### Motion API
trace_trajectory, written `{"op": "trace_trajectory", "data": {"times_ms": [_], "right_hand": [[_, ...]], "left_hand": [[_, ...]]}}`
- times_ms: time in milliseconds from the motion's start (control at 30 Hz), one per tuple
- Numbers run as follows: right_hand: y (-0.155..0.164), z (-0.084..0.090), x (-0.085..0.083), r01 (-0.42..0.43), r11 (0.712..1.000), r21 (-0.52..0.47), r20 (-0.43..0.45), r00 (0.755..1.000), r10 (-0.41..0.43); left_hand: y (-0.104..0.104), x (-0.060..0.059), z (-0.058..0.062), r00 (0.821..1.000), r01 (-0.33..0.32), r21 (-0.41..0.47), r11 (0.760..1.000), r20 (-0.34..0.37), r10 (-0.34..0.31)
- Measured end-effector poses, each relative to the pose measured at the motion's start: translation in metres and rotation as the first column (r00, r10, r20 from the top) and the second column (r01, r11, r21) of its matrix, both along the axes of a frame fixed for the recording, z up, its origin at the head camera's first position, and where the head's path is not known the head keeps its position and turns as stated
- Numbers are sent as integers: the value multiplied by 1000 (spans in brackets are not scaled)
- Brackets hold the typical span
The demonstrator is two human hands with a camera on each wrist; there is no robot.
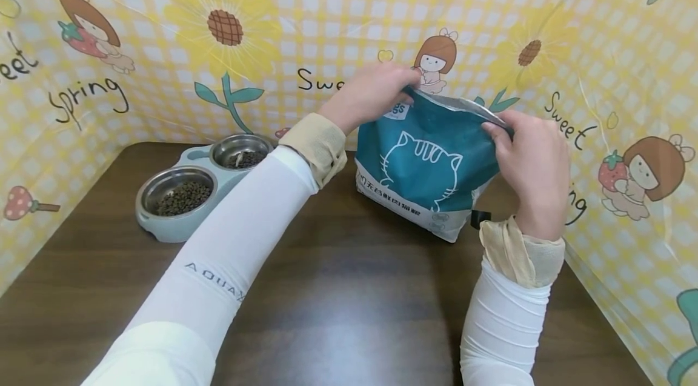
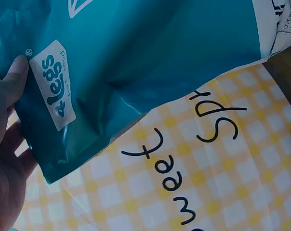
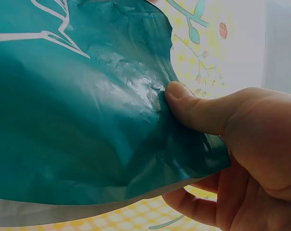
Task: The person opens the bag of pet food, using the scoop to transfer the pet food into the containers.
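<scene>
On the tabletop (image 1: 338, 289), the teal cat-food bag (image 1: 431, 162) stood upright, right of the twin bowls (image 1: 185, 195). My left hand (image 1: 368, 95) and right hand (image 1: 531, 168) each pinched its top edge; I judged even pulls and a level mouth mattered most.

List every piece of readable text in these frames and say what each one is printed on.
"4legs": white label on the teal bag; smaller print beside it is unreadable.
"AQUAX": left white sleeve.
"Sweet", "Spring": yellow checked backdrop, repeated.
Chinese characters on the bag's lower white band: too small to read.
"OVER…": cut off at the bag's white corner in the left wrist view.
</scene>
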State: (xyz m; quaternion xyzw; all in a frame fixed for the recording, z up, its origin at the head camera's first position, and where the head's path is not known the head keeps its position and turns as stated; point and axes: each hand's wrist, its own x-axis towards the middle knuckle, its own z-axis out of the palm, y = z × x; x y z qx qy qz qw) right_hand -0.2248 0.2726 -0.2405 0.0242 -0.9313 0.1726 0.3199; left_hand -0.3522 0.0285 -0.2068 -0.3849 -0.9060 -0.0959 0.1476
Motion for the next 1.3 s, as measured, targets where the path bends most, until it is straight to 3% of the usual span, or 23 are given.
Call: {"op": "trace_trajectory", "data": {"times_ms": [167,367,500,667,733,900,1167,1300], "right_hand": [[0,1,1,-4,1000,-1,-15,1000,4],[-1,-1,1,0,1000,-8,-21,1000,0],[-1,-1,1,2,1000,-5,-18,1000,-2],[-1,1,2,-5,1000,7,-26,1000,5],[-1,2,2,-12,1000,11,-25,1000,12],[2,4,1,-13,1000,-5,10,1000,13],[2,4,2,-24,1000,3,12,1000,24],[2,5,3,-31,999,9,17,999,31]], "left_hand": [[0,0,-1,999,-31,27,999,-42,32],[2,2,-2,996,-67,-43,997,-60,64],[4,2,-8,994,-24,-3,1000,-111,23],[4,0,-19,968,71,103,992,-246,-43],[6,0,-21,965,79,133,988,-259,-43],[12,1,-18,972,72,128,989,-234,-40],[15,6,-15,982,111,-8,994,-154,-111],[21,9,-18,974,163,21,986,-163,-158]]}}
